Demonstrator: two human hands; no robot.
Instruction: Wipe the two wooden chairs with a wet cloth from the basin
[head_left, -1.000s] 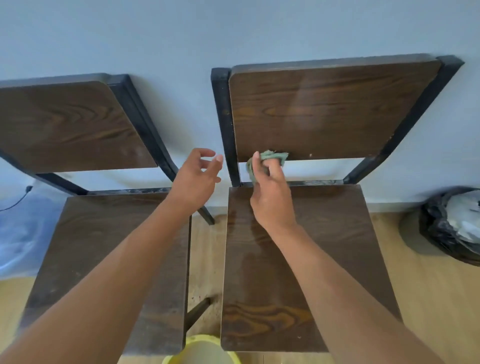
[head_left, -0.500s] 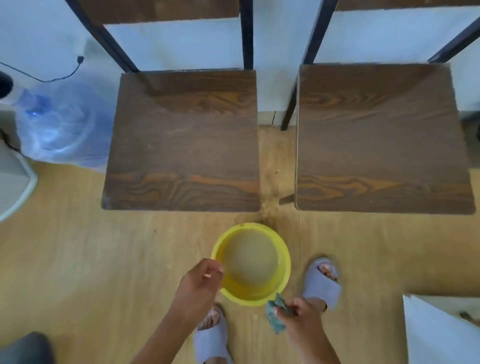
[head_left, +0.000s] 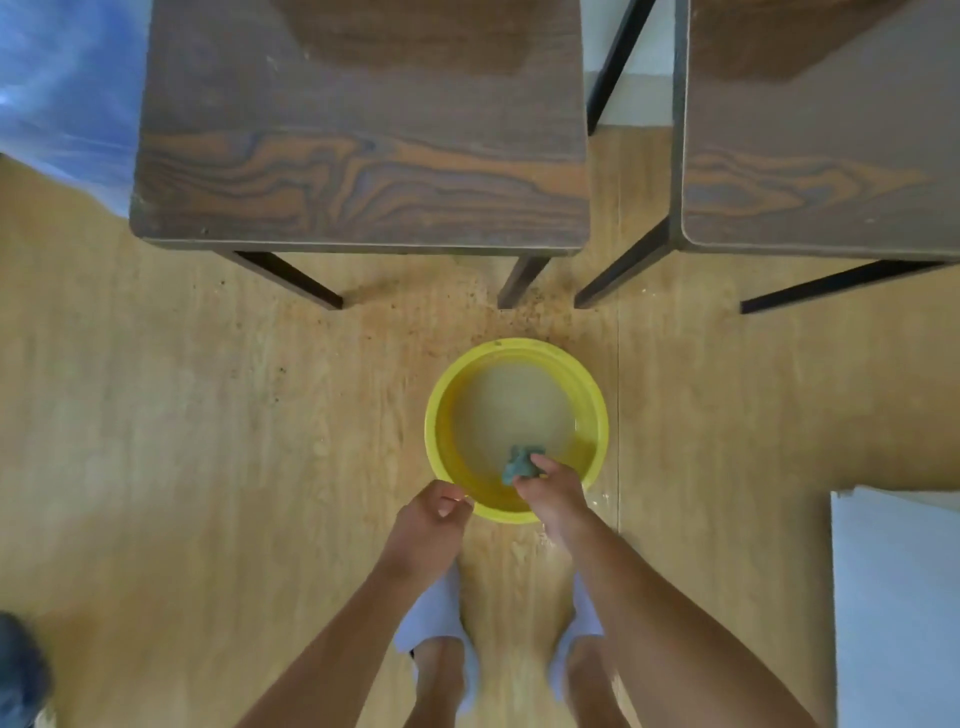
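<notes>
A yellow basin (head_left: 437, 431) of cloudy water sits on the wooden floor in front of two dark wooden chairs. The left chair's seat (head_left: 358, 130) and the right chair's seat (head_left: 821, 130) fill the top of the view. My right hand (head_left: 550, 491) holds a small green cloth (head_left: 519, 463) over the near side of the basin, at the water. My left hand (head_left: 431, 525) hovers just outside the basin's near left rim, fingers curled loosely, holding nothing.
A blue plastic bag (head_left: 57, 88) lies at the top left beside the left chair. A white panel (head_left: 898, 597) stands at the lower right. My feet in pale slippers (head_left: 436, 618) stand just behind the basin. Crumbs dot the floor between the chair legs.
My view dropped from the chair backs to the floor. My right hand carried the cloth from the right chair's back down into the basin; my left hand came down beside the rim.
</notes>
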